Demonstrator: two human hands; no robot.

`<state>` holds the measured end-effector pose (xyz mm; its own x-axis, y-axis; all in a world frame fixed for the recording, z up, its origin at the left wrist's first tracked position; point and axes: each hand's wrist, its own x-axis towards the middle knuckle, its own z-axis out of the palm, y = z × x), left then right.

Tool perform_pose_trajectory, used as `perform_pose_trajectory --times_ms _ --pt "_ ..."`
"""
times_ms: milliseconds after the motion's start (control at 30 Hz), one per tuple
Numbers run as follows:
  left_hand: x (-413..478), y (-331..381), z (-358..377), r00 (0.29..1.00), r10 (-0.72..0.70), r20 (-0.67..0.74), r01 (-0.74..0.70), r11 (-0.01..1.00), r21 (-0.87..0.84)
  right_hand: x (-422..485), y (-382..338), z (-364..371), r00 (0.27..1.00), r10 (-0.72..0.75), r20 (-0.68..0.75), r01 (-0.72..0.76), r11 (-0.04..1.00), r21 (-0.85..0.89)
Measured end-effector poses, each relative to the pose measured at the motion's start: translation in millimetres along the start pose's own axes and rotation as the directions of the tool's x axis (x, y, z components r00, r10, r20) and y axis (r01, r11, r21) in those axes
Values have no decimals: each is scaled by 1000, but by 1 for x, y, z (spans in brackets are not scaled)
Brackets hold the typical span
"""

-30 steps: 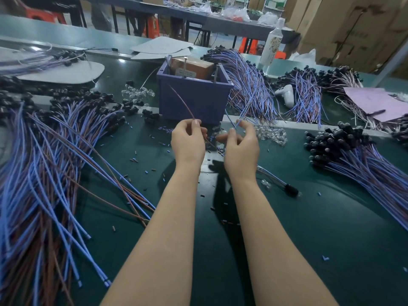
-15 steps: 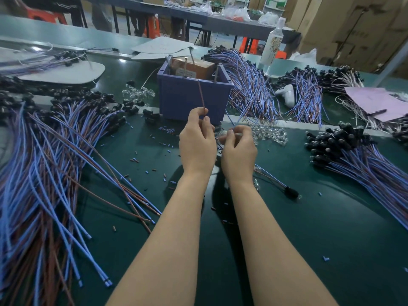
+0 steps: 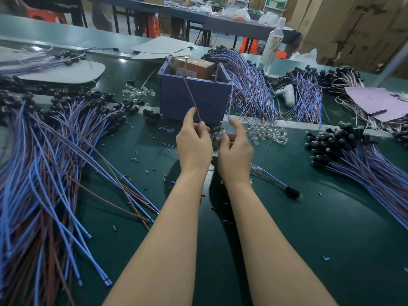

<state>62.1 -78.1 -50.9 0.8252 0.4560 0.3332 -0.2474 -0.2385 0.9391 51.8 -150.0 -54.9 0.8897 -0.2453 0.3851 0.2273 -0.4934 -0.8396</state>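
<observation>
Brown wire pinched in left grip, thumb against forefinger; it slants up and away in front of the purple bin. Right grip pinches the foot of a blue wire, which stands near upright just beside the bin's right corner. Both grips sit close together above the tabletop. Whatever lies where the wires meet is hidden by the fingers.

Progress (judged): mid-batch.
- Left: large heap of blue and brown wires, black caps at their far ends; probably stock waiting.
- Right: bunched black-capped wires, probably finished.
- One capped pair lies alone just beside the right forearm.
- The pair in hand does not look finished, and plenty seems left to do.

Surface: dark green mat strewn with short blue and brown insulation offcuts. A small pile of clear LED-like parts lies just right of the grips.

Room: workshop. Cardboard boxes are stacked far right, a white bottle stands beyond the bin, and more tables lie behind.
</observation>
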Motion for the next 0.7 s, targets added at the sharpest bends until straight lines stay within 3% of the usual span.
perform_pose_trajectory --times_ms 700 --pt "6 -2 -3 997 -60 54 60 998 2 -4 -3 2 1000 -24 17 25 999 -24"
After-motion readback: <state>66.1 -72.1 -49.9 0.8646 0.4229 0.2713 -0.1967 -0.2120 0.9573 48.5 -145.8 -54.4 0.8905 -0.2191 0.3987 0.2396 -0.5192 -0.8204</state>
